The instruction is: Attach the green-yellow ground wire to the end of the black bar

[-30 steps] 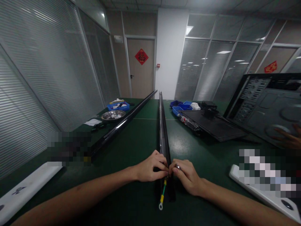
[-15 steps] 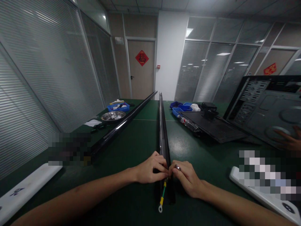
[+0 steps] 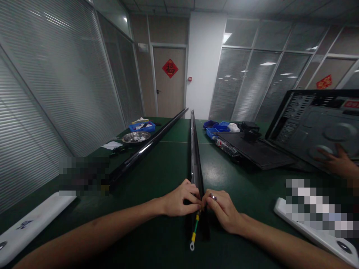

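Note:
A long black rail (image 3: 195, 149) runs away from me down the middle of the table. At its near end my left hand (image 3: 182, 200) is closed in a pinch, fingertips at the upper end of a green-and-yellow ground wire (image 3: 196, 225). My right hand (image 3: 224, 211), wearing a ring, is closed against the same spot from the right; what its fingertips hold is hidden. The two hands' fingertips meet. Toward me the wire sticks out, ending in a yellow sleeve and a metal ring terminal (image 3: 192, 246).
A second black rail (image 3: 148, 145) lies to the left. Beyond it are a metal bowl (image 3: 136, 137) and a blue tray (image 3: 142, 127). Blue bins (image 3: 221, 127) and a dark panel (image 3: 255, 151) are at right. Another person's hand (image 3: 338, 162) touches a computer case (image 3: 305, 127).
My hands stay almost in place at the rail's near end. The other person's hand has moved left into view, over the computer case, which has shifted slightly.

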The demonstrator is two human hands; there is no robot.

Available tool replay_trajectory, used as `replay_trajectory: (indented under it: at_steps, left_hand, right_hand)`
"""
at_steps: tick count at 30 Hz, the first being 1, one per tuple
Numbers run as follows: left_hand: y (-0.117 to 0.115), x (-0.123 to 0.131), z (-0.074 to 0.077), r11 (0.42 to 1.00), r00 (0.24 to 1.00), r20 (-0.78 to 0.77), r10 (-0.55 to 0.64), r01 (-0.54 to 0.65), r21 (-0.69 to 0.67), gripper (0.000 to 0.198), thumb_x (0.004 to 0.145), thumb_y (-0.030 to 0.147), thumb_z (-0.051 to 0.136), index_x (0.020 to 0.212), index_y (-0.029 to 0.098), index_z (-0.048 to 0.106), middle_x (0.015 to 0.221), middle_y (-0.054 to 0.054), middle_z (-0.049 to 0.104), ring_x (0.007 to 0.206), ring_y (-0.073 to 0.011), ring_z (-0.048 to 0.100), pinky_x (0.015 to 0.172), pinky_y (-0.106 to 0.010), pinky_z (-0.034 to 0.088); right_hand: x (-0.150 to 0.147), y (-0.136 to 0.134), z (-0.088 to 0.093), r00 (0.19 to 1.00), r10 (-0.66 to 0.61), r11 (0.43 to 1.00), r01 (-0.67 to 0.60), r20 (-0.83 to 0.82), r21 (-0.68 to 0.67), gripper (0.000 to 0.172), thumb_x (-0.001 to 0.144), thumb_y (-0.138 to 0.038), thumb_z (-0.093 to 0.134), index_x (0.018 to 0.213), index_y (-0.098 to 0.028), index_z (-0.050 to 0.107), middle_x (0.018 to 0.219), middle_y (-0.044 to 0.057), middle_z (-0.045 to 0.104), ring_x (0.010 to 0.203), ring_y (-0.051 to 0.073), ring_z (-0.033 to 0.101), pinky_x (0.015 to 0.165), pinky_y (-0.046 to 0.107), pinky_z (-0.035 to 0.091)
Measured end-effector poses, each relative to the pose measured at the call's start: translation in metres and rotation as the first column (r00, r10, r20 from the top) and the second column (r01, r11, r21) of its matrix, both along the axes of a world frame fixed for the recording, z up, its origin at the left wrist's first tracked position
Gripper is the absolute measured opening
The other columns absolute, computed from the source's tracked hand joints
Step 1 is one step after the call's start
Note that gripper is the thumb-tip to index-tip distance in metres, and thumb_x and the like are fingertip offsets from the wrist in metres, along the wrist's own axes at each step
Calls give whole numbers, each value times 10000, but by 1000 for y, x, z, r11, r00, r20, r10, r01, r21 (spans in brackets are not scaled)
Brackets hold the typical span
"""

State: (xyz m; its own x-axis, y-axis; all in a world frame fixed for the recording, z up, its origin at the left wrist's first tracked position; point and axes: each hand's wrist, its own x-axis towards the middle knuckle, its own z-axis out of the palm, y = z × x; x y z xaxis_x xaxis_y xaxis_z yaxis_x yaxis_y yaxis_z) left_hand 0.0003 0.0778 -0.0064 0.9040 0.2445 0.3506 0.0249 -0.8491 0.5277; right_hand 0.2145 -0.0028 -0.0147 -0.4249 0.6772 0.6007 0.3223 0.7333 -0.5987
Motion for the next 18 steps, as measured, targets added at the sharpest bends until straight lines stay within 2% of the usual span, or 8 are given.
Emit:
replay_trajectory:
  at_steps: [18]
  left_hand:
    - [-2,-1,5,1000,999,-50,20,-20,-1,253,1006,353,583,919,219,779,934,-21,700,907,-176,602,892,-357,325]
  right_hand:
    - [0,3,-3,1000,-15,1000,15,9,-1,417,1134,-322,325,850,-188,600,739,6,592,614,130,551,623,258,417]
